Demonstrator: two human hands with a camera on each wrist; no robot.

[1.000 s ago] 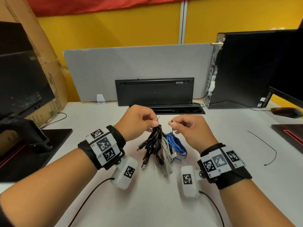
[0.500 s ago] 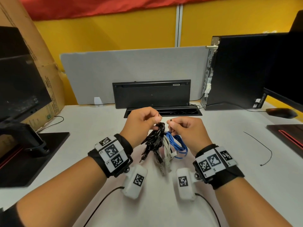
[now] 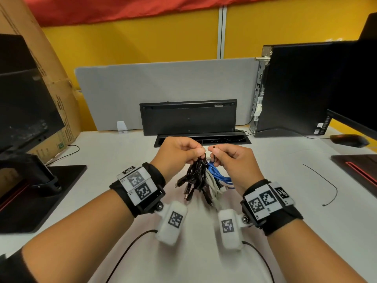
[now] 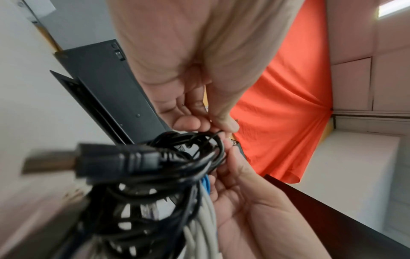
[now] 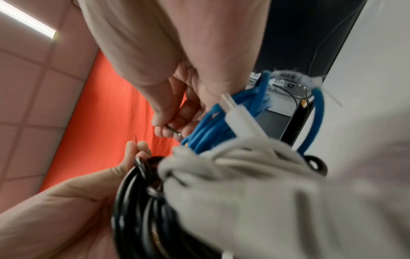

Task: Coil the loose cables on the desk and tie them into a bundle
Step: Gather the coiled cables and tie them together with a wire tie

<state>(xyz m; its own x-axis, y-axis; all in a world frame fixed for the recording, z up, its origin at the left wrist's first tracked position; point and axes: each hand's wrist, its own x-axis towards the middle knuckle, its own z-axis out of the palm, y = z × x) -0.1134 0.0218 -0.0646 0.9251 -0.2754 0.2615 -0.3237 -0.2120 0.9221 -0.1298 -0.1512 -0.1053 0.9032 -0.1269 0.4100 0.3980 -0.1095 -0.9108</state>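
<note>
A bundle of coiled cables [image 3: 204, 178], black, grey and blue, hangs above the white desk [image 3: 285, 211] between my hands. My left hand [image 3: 201, 153] pinches one end of a thin black tie [image 3: 202, 147] at the top of the black coils [image 4: 155, 175]. My right hand [image 3: 213, 155] pinches the tie's other end [image 5: 174, 130] beside the blue cable [image 5: 210, 133]. In the right wrist view the grey cable [image 5: 244, 175] lies close to the lens. A black USB plug [image 4: 88, 161] sticks out, blurred. How the tie runs round the bundle is hidden.
A spare thin black tie [image 3: 326, 180] lies on the desk to the right. A black keyboard [image 3: 187, 117] stands on edge behind an open cable tray [image 3: 202, 139]. A PC tower [image 3: 295, 88], mouse [image 3: 348, 139], monitor stands [image 3: 30, 180] and cardboard box [image 3: 51, 78] flank the desk.
My two hands have drawn slightly closer together at the top of the bundle, still pinching the tie ends. The bundle hangs much as before.
</note>
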